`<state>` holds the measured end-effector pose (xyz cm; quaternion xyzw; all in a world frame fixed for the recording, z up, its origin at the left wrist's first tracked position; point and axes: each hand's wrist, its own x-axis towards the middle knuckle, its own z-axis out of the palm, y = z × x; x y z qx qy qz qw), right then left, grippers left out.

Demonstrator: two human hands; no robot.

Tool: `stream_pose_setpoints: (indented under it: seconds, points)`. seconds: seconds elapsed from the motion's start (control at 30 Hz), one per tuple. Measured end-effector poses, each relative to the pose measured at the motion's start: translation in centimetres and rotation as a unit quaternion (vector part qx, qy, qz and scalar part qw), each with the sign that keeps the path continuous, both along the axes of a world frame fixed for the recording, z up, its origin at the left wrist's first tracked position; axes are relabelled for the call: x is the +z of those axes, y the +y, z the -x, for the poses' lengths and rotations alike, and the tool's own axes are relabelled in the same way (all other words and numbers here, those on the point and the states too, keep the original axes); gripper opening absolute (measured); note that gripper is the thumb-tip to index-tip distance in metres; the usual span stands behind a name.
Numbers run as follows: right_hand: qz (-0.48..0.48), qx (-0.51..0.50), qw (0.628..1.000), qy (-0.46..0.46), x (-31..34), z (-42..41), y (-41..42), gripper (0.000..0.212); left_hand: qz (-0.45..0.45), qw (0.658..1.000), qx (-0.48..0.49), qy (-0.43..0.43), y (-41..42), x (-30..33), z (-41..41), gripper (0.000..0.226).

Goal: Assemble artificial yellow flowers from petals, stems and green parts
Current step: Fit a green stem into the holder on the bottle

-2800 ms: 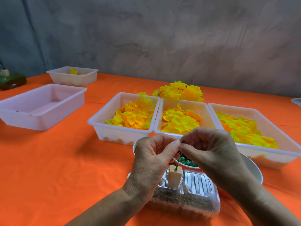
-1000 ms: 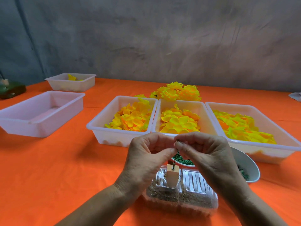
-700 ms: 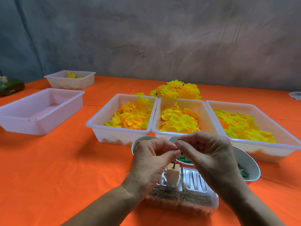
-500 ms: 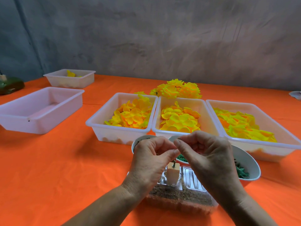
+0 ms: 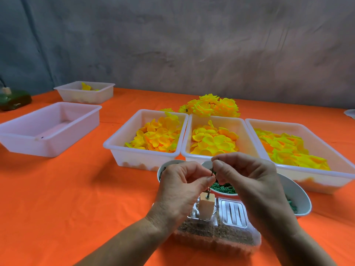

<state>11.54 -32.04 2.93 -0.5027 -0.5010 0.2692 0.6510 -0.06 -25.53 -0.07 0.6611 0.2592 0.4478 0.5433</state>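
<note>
A thin dark stem (image 5: 211, 179) stands upright in a small pale block (image 5: 206, 207) on top of a clear plastic box (image 5: 233, 211). My left hand (image 5: 180, 187) pinches the stem low down between thumb and forefinger. My right hand (image 5: 247, 179) pinches its top end. Behind my hands a bowl holds green parts (image 5: 223, 189). Three white trays hold yellow petals (image 5: 157, 136) (image 5: 213, 140) (image 5: 288, 148). Finished yellow flowers (image 5: 210, 105) lie behind the trays.
An empty white tray (image 5: 17, 140) sits at the left, with a smaller white tray (image 5: 84, 97) holding a few yellow pieces behind it. A dark green object (image 5: 16, 100) lies at the far left edge. An orange cloth (image 5: 67, 198) covers the table.
My right hand has lifted slightly up the stem, so a short length of stem now shows between my two hands. The view has shifted a little.
</note>
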Motion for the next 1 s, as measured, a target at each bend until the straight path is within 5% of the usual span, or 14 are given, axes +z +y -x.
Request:
stream_pose_setpoints:
  seconds: [0.13, 0.27, 0.4, 0.53, 0.7, 1.0]
  points:
    - [0.066, 0.066, 0.987, 0.128, -0.1, -0.9, 0.0, 0.025, 0.009, 1.0, 0.002, -0.013, -0.1, -0.4, -0.1, 0.008]
    - [0.094, 0.08, 0.977, 0.175, -0.1, -1.2, 0.7, 0.024, 0.04, 0.999, -0.019, -0.016, 0.5, -0.2, 0.4, 0.006]
    - [0.127, 0.074, 0.97, 0.195, -0.5, -1.3, 1.8, 0.018, 0.027, 0.997, 0.073, -0.001, 3.8, -0.5, 1.4, 0.016]
    - [0.144, 0.07, 0.967, 0.2, -1.0, -1.1, 2.9, 0.017, -0.101, 0.961, 0.143, 0.214, 7.7, -1.3, 1.5, 0.008]
    - [0.16, 0.063, 0.964, 0.204, -1.3, -1.1, 4.0, 0.022, -0.195, 0.867, 0.067, 0.453, 10.0, -2.5, -0.2, 0.014]
    - [0.183, 0.048, 0.968, 0.163, -1.9, -1.1, 5.3, 0.006, -0.219, 0.831, -0.015, 0.512, 10.4, -3.1, -0.7, 0.024]
